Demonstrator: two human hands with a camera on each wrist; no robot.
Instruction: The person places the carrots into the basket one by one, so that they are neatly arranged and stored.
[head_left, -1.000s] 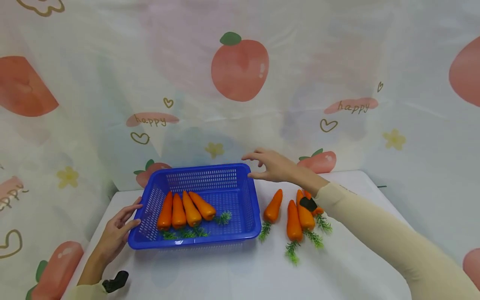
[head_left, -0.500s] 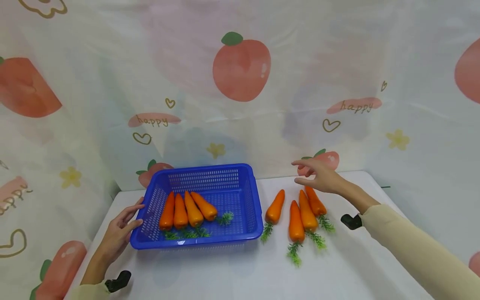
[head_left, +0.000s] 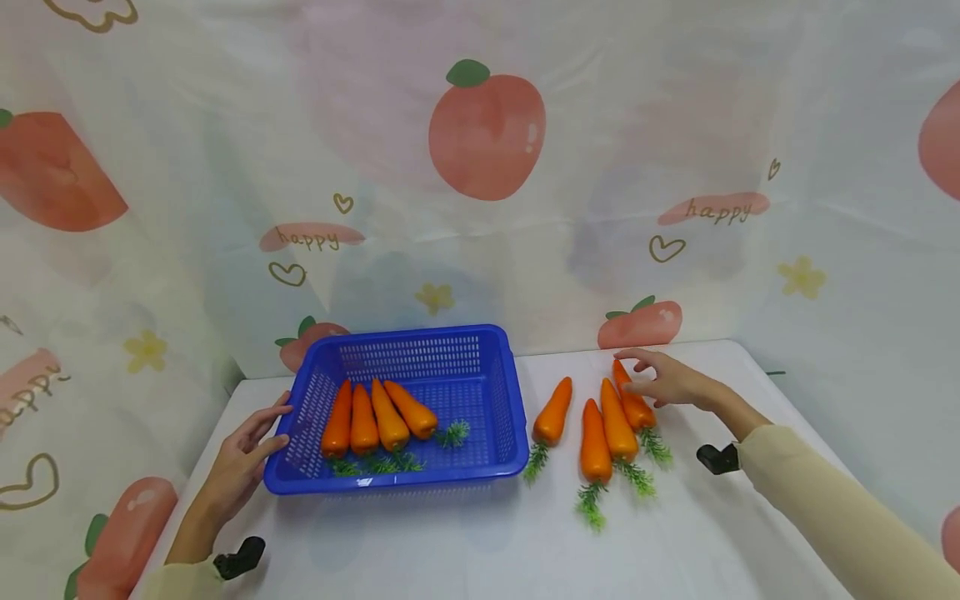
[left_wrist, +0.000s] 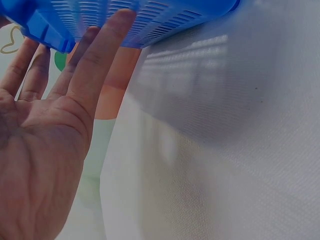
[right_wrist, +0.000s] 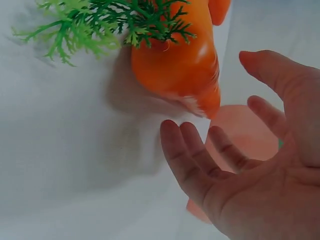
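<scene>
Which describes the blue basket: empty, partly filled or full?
Partly filled: four carrots lie inside the basket, mostly toward its left, while its right end is bare.

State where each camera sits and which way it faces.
Head: worn on the head, facing forward and down at the blue basket and carrots; left hand, right hand and cream sleeves show.
Left wrist: on that wrist, facing the basket's outside and white table; left hand shows.
Right wrist: on that wrist, facing carrots; right hand shows.
Shared: head and left wrist both show the left hand and basket.
</scene>
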